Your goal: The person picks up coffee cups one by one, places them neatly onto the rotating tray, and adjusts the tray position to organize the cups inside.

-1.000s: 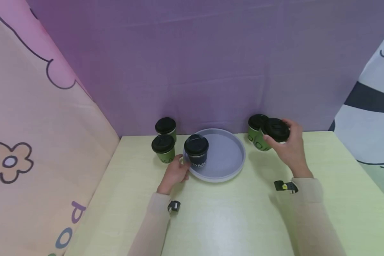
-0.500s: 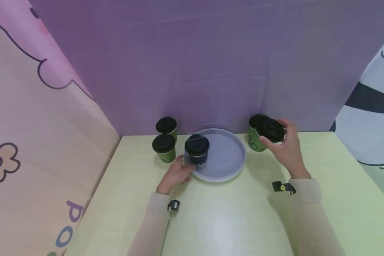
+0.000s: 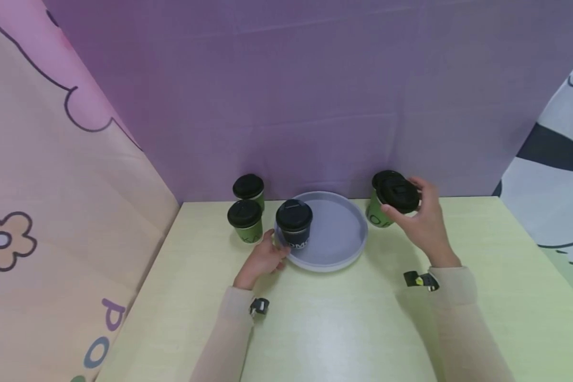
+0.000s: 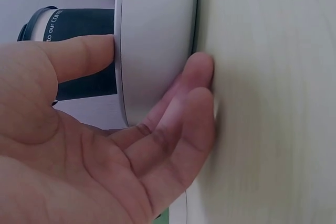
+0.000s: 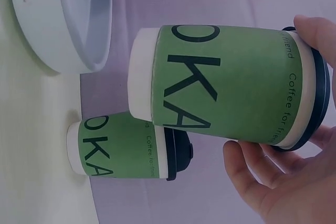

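Gripping a green-sleeved, "OKA"-printed paper coffee cup (image 5: pixel 236 85) near its black lid with the right hand (image 3: pixel 427 225). Held off the table (image 3: pixel 324 323), right of the round grey tray (image 3: pixel 336 233), in front of a matching upright cup (image 5: pixel 126 148) by the purple backdrop (image 3: pixel 286 95). Pinching the tray's left side with the left hand (image 3: pixel 262 258), thumb on the rim, just beside the dark-sleeved lidded cup (image 3: pixel 294 225) standing on it. Hands well apart. Left of the tray: two upright green lidded cups (image 3: pixel 248 232), front and rear.
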A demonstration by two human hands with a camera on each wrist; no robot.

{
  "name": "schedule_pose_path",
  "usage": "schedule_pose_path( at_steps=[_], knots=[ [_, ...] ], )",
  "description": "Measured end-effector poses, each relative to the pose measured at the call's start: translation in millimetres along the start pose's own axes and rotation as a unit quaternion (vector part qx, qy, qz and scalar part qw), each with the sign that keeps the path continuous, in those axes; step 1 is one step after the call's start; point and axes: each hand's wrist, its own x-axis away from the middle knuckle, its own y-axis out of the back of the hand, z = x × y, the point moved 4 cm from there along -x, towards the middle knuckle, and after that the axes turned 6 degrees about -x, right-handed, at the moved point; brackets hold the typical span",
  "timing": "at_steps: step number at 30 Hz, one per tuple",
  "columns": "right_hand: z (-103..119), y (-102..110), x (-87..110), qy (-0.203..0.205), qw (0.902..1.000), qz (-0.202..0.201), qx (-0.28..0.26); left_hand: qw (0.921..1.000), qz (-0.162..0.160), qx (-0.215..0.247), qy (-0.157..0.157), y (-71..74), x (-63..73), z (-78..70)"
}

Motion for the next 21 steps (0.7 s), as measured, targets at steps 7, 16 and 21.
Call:
schedule_pose_path(
  at_steps=[7, 16, 21],
  knots=[
    [2, -5, 2.3, 0.001, 0.9999, 0.016, 0.000, 0.9998, -0.011, 0.014, -0.010, -0.9, -2.9, 3.7],
    [6, -16, 4.5, 0.018, 0.9992, 0.035, -0.007, 0.9994, -0.023, 0.023, -0.011, -1.3, -3.8, 6.4],
    [7, -21, 6.3, 0.019, 0.9988, 0.043, -0.010, 0.9992, -0.028, 0.025, -0.015, -0.6, -1.4, 5.5]
  ],
)
